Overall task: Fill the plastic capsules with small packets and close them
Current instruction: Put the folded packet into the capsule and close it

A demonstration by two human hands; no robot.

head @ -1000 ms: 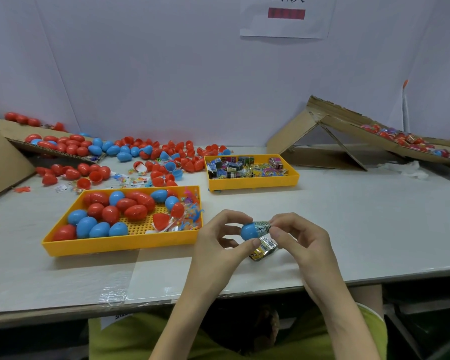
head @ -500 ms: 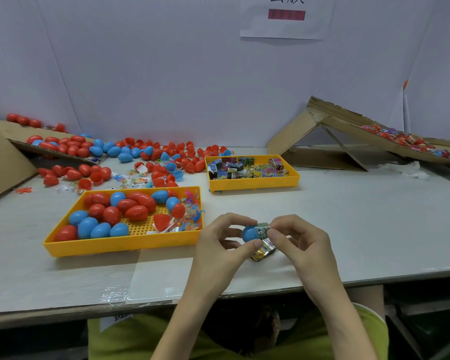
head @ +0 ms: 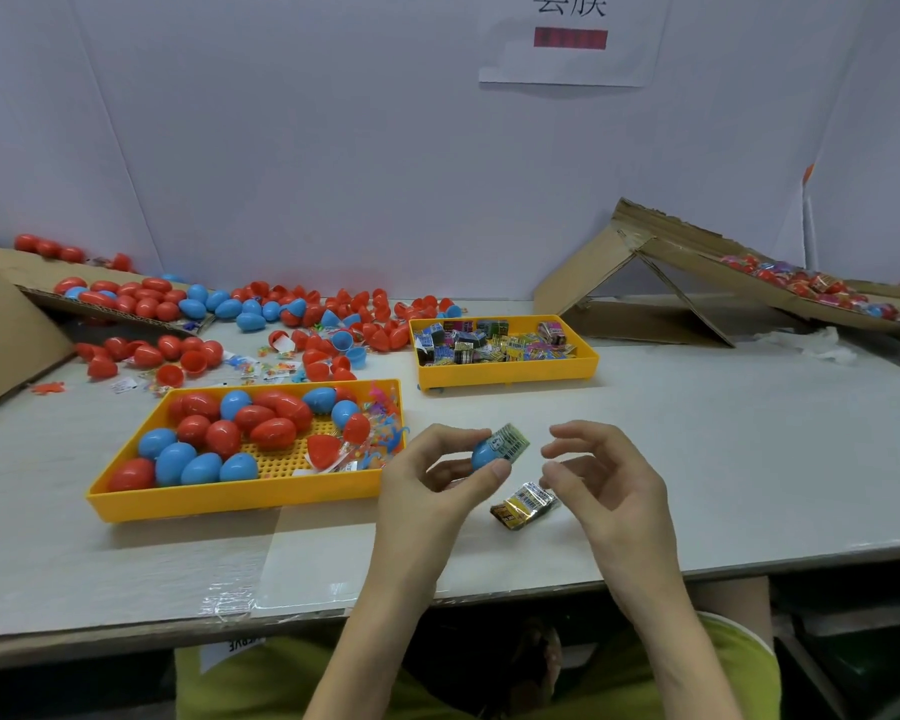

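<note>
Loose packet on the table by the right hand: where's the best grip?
Pinch the packet across its two long edges, probably from above with the right hand: it lies flat on the table, slanted, close beside that hand.

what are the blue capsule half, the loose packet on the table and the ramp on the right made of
Blue capsule half: smooth moulded plastic, slight sheen. Loose packet: probably foil film, glossy, crinkled, printed barcode. Ramp: brown cardboard, matt, ragged edges.
</note>
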